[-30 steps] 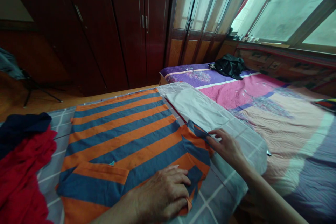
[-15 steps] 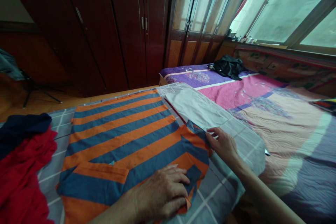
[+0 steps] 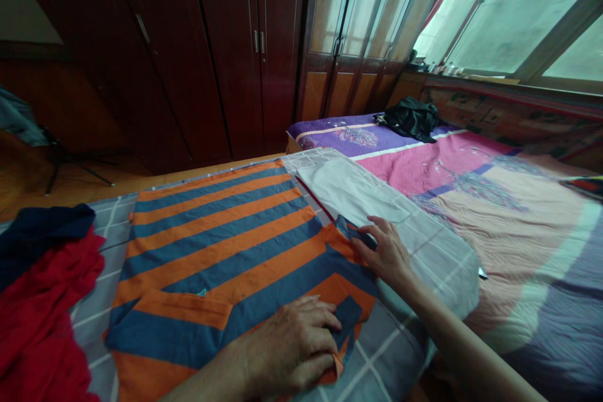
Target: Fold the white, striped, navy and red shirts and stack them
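Observation:
An orange and blue striped shirt lies spread on a grey checked cloth, one sleeve folded inward at the near left. My left hand rests on the shirt's near part, fingers spread and lightly bent, thumb by an orange edge. At the shirt's right side, my right hand has its thumb and fingers around the blue and orange cloth of the other sleeve. Part of that sleeve is hidden under the hand.
A folded white garment lies beyond the shirt. Red clothing and a dark blue garment are heaped at the left. A patterned bed with a black garment stands at the right, wardrobes behind.
My right hand has moved a little to the left over the shirt, bringing the sleeve's edge inward. My left hand stays in the same place.

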### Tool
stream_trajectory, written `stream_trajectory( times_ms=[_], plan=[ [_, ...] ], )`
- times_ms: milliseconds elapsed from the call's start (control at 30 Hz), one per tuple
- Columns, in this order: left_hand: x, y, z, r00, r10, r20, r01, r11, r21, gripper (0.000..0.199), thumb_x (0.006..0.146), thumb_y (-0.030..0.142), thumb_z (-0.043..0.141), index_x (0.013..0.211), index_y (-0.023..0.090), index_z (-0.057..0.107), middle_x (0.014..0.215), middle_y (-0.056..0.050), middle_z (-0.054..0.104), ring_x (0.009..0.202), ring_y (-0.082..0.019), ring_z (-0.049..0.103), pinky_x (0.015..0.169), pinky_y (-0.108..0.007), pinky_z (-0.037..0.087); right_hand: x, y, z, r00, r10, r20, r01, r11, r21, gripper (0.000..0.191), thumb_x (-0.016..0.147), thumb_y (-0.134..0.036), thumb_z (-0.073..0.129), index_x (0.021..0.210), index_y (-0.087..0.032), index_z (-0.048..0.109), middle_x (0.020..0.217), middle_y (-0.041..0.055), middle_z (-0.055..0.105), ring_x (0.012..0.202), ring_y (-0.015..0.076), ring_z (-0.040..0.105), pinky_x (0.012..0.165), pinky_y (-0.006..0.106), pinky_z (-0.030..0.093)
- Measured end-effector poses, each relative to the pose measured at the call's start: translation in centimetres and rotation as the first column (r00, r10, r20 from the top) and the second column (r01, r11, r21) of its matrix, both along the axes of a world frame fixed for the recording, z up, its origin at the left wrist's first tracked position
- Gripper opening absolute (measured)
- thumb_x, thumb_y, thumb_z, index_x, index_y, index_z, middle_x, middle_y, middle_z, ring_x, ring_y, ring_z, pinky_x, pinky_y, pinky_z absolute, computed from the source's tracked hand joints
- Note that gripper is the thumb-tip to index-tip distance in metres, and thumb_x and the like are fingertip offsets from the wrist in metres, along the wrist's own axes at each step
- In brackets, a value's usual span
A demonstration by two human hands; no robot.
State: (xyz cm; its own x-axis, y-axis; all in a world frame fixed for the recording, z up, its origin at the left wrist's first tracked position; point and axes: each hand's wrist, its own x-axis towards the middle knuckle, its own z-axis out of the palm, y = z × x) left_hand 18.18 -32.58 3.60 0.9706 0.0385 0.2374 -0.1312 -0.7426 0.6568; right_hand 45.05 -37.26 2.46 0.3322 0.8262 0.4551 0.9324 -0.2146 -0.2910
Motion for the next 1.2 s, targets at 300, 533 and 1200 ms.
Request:
stream_trajectory(
  times_ms=[300,533,1200],
  plan=[
    [0.0,0.2,0.0,1.0,-0.008,-0.002,0.008,0.999,-0.034,0.01,0.085,0.02,0.06,0.092,0.022,0.067,0.117,-0.001,0.064,0.122,-0.018,0.05,0.11,-0.03,0.029,0.7,0.7,0.4,0.98,-0.156,-0.121,0.146,0.986,-0.085,0.017,0.078,-0.035,0.051,0.074,-0.021,0.06,0.093,0.0069,0.063,0.092,0.024,0.057,0.076,0.036,0.044],
    [-0.1,0.3,0.1,1.0,-0.004,-0.021,0.001,0.993,-0.117,0.012,0.085,0.022,0.059,0.093,0.023,0.069,0.116,-0.002,0.065,0.121,-0.019,0.051,0.109,-0.034,0.031,1.3,-1.3,1.4,0.96,-0.246,-0.134,0.203,0.94,-0.275,0.042,0.077,-0.056,0.053,0.098,-0.021,0.064,0.083,0.0037,0.066,0.072,0.0207,0.06,0.061,0.03,0.039],
    [-0.3,4.8,0.4,0.682,0.706,-0.19,-0.556,0.333,-0.762,0.054,0.087,0.049,0.047,0.127,0.013,0.04,0.111,-0.013,0.061,0.087,-0.019,0.064,0.07,-0.029,0.052,-12.3,2.4,6.0,0.654,0.353,-0.67,-0.538,0.839,-0.083,0.017,0.074,-0.029,0.059,0.086,-0.018,0.065,0.07,0.0009,0.065,0.06,0.014,0.058,0.056,0.025,0.043]
  ],
)
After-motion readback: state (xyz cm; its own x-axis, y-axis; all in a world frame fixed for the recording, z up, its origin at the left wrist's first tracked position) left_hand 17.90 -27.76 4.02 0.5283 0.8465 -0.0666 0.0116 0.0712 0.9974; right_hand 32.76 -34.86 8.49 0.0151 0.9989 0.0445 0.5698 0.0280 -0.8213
